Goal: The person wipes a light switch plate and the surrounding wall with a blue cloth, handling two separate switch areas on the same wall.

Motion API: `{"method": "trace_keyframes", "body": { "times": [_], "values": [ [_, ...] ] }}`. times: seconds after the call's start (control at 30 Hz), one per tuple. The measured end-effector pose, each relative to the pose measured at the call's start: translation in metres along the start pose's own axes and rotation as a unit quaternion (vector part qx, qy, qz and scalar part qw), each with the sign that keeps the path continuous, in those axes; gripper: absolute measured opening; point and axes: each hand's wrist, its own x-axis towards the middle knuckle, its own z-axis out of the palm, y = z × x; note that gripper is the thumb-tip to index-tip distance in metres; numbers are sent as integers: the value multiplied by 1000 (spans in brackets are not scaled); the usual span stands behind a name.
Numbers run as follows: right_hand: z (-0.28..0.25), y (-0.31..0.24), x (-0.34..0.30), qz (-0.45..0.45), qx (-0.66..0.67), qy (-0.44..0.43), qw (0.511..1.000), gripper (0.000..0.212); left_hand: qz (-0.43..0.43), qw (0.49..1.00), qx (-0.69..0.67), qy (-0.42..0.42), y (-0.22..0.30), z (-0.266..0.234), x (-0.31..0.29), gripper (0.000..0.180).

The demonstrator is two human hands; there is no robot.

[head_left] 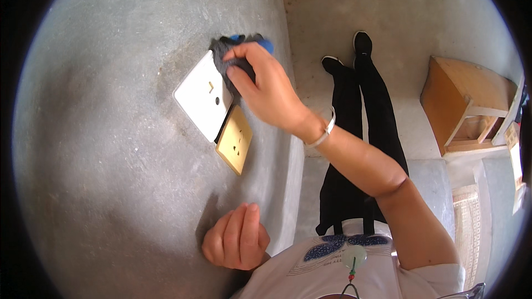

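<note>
My right hand [266, 86] is closed on a bunched dark grey cloth [221, 58] with blue patches, pressing it to the grey wall by the upper corner of a white wall plate [204, 97]. The cloth covers part of that corner. The white plate has a dark round hole and a small slot. Touching its lower edge is a gold-coloured socket plate [235, 140] with several slots. Below both, my left hand [235, 238] hangs close to the wall with fingers curled together and nothing visible in them.
The grey wall [100, 133] fills the left side, with a ledge [282, 210] along its foot. A wooden stool-like cabinet [465, 105] stands on the floor at the right. My legs in black trousers stretch across the middle; a pale woven panel [466, 227] is at lower right.
</note>
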Motion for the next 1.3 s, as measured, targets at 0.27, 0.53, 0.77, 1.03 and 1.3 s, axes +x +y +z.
{"method": "trace_keyframes", "body": {
  "times": [0.27,0.53,0.77,1.03,1.3],
  "values": [
    [22,-29,-61,89,-22,35,995,20,-50,998,-19,-25,7,0,-1,17],
    [23,-63,-80,19,26,-7,999,22,-57,998,-3,-4,8,-1,0,14],
    [30,-78,-25,-166,-38,58,984,18,-65,997,-33,-11,10,-3,-3,20],
    [-5,-1,-66,-130,-151,-110,974,15,-48,990,-131,25,10,-2,-9,20],
    [-43,34,-107,38,-84,-33,995,28,-53,957,-284,24,13,9,-20,20]
  ]
}}
